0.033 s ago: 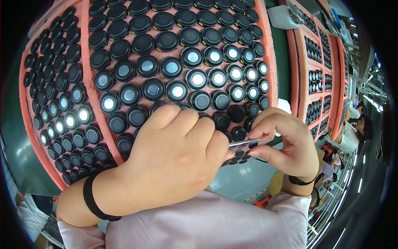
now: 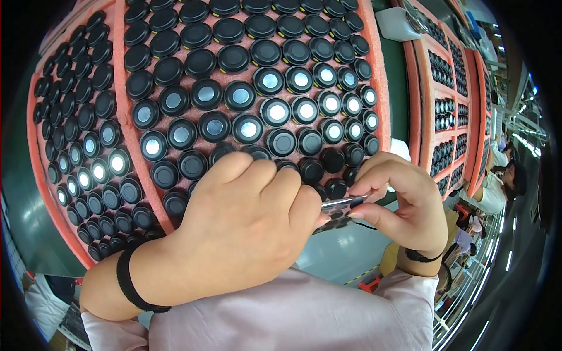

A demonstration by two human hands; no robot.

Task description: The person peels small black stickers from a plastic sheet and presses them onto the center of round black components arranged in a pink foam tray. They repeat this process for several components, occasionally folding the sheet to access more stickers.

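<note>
A thin glossy sheet (image 2: 338, 206) with dark round spots on its surface is held edge-up between my two hands; I cannot tell whether the spots are printed, stuck on or reflected. My left hand (image 2: 252, 213) is curled in a fist, its thumb side pressed to the sheet's left end. At the other end, the thumb and forefinger of my right hand (image 2: 407, 202) pinch the sheet. Beneath and beyond both hands lie rows of round black caps (image 2: 232, 57), several with shiny silver discs (image 2: 247, 128) on top. My left hand hides part of the nearest rows.
The caps sit in a pink foam tray (image 2: 134, 146) with raised dividers. More pink trays (image 2: 418, 105) of caps stand to the right, past a white container (image 2: 398, 24). A green table surface (image 2: 29, 216) shows at left. People (image 2: 497, 181) sit farther off at right.
The sheet has tilted slightly, and a thin dark edge now shows beside my right thumb. Both hands keep their hold almost unmoved.
</note>
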